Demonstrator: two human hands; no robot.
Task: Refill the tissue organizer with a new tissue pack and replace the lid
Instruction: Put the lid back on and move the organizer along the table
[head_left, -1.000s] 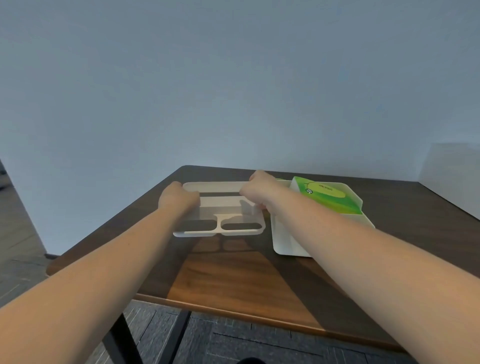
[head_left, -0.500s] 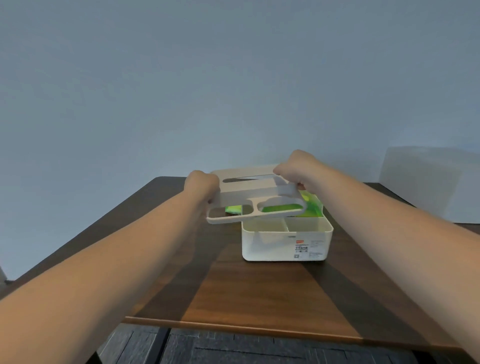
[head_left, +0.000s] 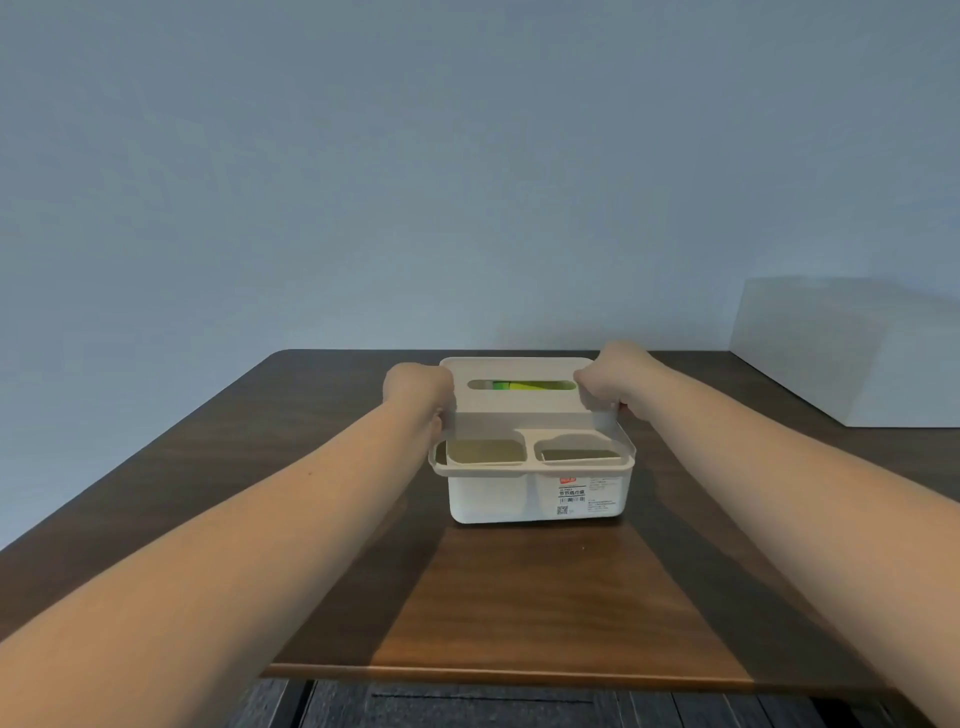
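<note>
Hands, two: left hand (head_left: 415, 391) and right hand (head_left: 612, 375) grip one lid (head_left: 514, 415) atop one organizer (head_left: 498, 496).

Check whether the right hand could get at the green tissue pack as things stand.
Probably not. The lid covers the box, and the tissue pack shows only through a narrow slot. The right hand already has its grip on the lid's edge; the left hand holds the other edge.

Wooden table (head_left: 519, 597), blue-grey wall (head_left: 467, 182)
</note>
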